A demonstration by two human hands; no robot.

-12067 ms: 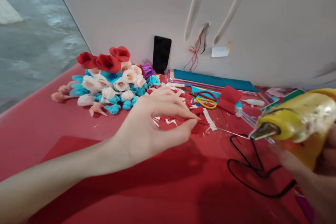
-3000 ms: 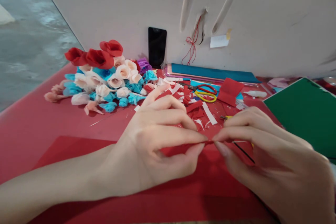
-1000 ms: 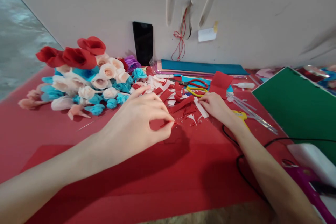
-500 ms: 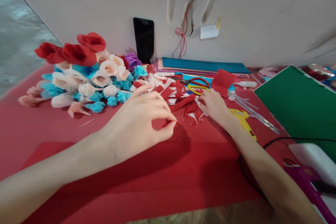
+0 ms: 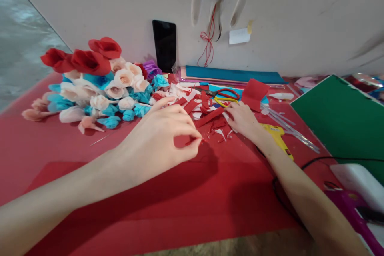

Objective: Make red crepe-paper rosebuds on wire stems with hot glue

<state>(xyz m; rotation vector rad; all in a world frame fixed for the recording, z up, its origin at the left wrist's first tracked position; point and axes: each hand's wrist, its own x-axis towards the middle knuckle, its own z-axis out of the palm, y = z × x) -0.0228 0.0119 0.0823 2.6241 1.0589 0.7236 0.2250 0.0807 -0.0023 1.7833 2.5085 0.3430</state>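
My left hand hovers above the red table, thumb and index finger closed in a pinch. A small thin red piece shows at the fingertips, too small to name exactly. Farther right, my right hand reaches down at the edge of a heap of red and white paper scraps. Its fingers are bent but apart; their tips are partly hidden. Just beyond them lie scissors with yellow handles and another pair with red handles. A red paper square lies behind that hand.
Paper flowers in red, white, blue and pink are piled at left. A phone leans on the wall. At right are a yellow glue gun, clear glue sticks, a green board and a black cable. Red paper covers the front.
My right hand has shifted slightly left over the scraps. The left hand has kept its pinch in the same place.
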